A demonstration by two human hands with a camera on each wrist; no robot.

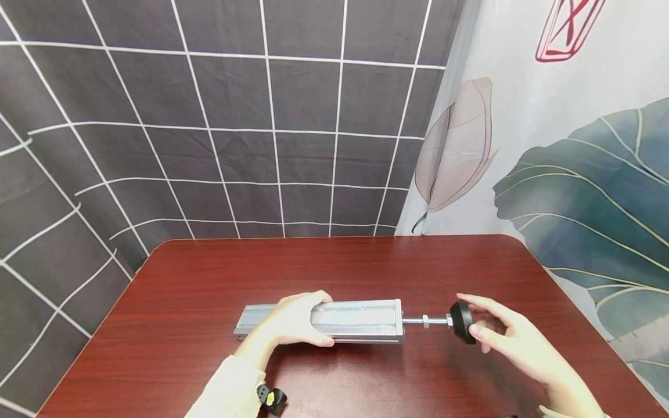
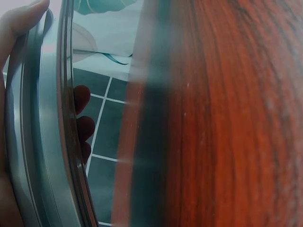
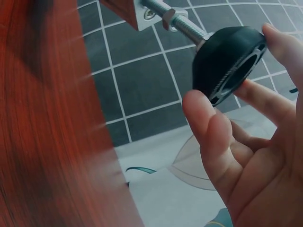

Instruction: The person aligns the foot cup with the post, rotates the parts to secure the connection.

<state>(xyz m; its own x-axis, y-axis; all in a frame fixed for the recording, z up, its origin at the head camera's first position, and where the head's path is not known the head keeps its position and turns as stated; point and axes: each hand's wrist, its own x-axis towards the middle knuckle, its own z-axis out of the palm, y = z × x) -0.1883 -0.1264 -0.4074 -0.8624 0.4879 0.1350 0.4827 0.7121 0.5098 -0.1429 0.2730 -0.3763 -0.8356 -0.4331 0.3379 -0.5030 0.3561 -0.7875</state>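
A silver aluminium profile (image 1: 360,318) lies lengthwise over the table, an end plate (image 1: 399,317) on its right end. My left hand (image 1: 300,319) grips it near the middle, thumb on the near side; in the left wrist view fingertips (image 2: 84,127) curl round its far edge. From the end plate a threaded rod (image 1: 413,320) with a nut (image 3: 173,19) sticks out to the right. It ends in a black round levelling foot (image 1: 462,322), with a hollow underside in the right wrist view. My right hand (image 1: 514,339) pinches the foot's rim between thumb and fingers.
The reddish-brown wooden table (image 1: 209,273) reaches back to a dark curtain with white grid lines (image 1: 303,157). A pale leaf-patterned curtain (image 1: 522,116) hangs at the right. A small black device (image 1: 273,400) is strapped at the left sleeve.
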